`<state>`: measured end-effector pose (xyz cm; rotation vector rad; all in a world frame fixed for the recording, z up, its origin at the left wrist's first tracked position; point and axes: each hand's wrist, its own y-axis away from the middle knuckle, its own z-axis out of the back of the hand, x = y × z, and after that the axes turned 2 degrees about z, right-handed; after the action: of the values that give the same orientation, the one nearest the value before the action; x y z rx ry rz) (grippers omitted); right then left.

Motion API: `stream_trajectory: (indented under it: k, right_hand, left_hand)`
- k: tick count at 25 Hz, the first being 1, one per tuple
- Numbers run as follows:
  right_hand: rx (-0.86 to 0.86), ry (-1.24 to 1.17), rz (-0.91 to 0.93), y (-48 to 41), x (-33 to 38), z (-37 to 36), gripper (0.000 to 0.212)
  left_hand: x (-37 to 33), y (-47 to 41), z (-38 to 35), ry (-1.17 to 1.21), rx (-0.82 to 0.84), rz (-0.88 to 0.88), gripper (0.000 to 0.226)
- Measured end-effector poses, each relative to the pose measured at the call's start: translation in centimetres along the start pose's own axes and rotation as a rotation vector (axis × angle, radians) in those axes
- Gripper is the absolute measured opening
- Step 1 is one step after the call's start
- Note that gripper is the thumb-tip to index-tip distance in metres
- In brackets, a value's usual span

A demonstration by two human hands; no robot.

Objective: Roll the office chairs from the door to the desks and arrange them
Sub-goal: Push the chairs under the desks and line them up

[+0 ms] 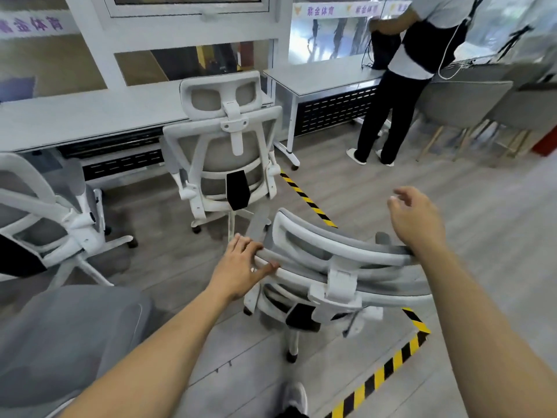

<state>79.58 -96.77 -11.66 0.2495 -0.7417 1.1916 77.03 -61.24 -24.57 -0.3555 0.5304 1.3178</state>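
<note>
Two arms outstretched, left hand [241, 265] gripping office chair [301, 277], right hand [417, 220] released above its headrest [346, 247].

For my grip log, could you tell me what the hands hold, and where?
The left hand grips the nearest office chair by the left end of its backrest's top edge; the right hand hovers open, holding nothing.

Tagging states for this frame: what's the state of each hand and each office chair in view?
left hand: grips the top edge of the near chair.
right hand: open above the near chair, holding nothing.
near chair: out on the open floor, held by one hand.
middle chair: upright, facing the desk, untouched.
left chair: by the same desk, partly out of frame, untouched.
</note>
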Motion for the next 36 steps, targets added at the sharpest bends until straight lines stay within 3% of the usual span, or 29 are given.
stream_trajectory:
  k: [6, 9, 13, 17, 21, 24, 29, 36]
  right_hand:
    - [-0.244, -0.225, -0.215, 5.9, -8.0, 2.6, 0.037]
    - [-0.144, -0.164, -0.206, 10.1, -12.7, -0.5, 0.032]
    - [-0.039, 0.023, 0.079, 13.2, -16.5, -2.5, 0.039]
    - [-0.02, 0.057, 0.271, 9.8, -19.7, -1.6, 0.039]
    - [0.066, 0.056, 0.332, 5.5, -21.3, -1.6, 0.035]
    - [0.081, 0.123, 0.314, 4.7, -22.6, -2.1, 0.047]
    - [0.199, -0.023, 0.281, 5.0, -22.3, -1.7, 0.064]
    - [0.324, -0.029, 0.279, 1.0, -21.6, -2.4, 0.056]
  left_hand:
    - [-0.3, 3.5, -1.6, -0.022, -0.133, 0.006, 0.066]
    - [-0.9, 5.9, -2.8, -0.017, -0.21, 0.018, 0.059]
    - [-3.4, 9.7, -5.1, -0.022, -0.27, 0.087, 0.053]
    - [-7.2, 12.5, -8.0, -0.027, -0.371, 0.181, 0.055]
    - [-12.3, 13.1, -10.8, -0.072, -0.511, 0.221, 0.041]
    - [-14.9, 12.8, -12.3, 0.036, -0.564, 0.292, 0.031]
    - [-15.1, 11.9, -12.7, 0.091, -0.596, 0.333, 0.035]
    - [-15.7, 9.7, -11.8, 0.116, -0.572, 0.413, 0.045]
